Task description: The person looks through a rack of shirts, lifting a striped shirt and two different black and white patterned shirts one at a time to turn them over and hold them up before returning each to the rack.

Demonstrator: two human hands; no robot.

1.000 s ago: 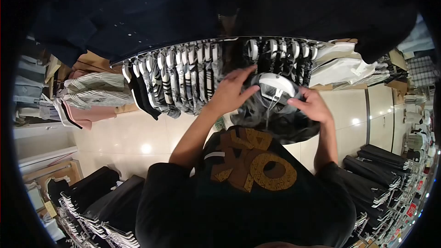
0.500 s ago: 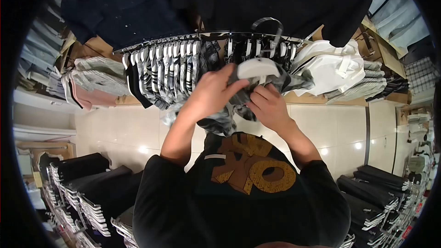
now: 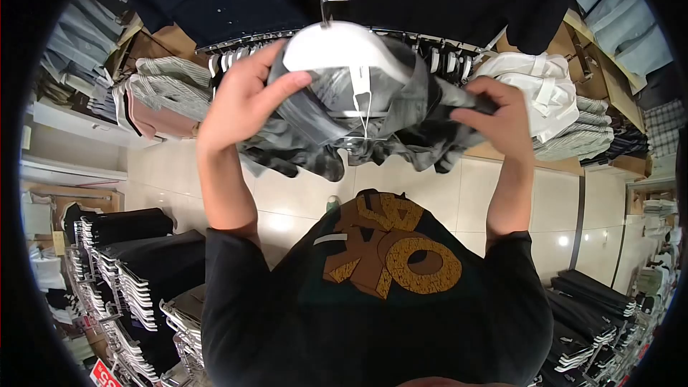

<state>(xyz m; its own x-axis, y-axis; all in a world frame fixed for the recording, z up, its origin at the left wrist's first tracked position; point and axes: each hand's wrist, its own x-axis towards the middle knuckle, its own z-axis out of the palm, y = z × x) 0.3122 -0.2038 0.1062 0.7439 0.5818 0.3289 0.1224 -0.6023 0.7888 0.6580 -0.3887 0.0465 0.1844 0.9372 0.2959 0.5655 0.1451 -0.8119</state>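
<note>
A grey and black patterned collared shirt point(image 3: 308, 149) hangs on a white hanger point(image 3: 337, 46) in front of me, its metal hook pointing up and away. At the collar's left side, my left hand point(image 3: 247, 97) is closed on the shirt, thumb lying over the collar near the hanger. My right hand point(image 3: 500, 113) pinches the shirt's right part, fingers and thumb together on the dark cloth. From the neck opening dangles a white tag point(image 3: 360, 81) on a string.
Behind the shirt runs a metal rail point(image 3: 287, 34) with hung garments. Folded white clothes point(image 3: 534, 86) lie to the right, striped and pink ones point(image 3: 154, 93) to the left. Racks of black trousers point(image 3: 158, 258) stand on both sides near me.
My hands have moved apart, the left leftward and the right rightward. The shirt on its hanger is now spread wider, with its collar facing me and the tag showing.
</note>
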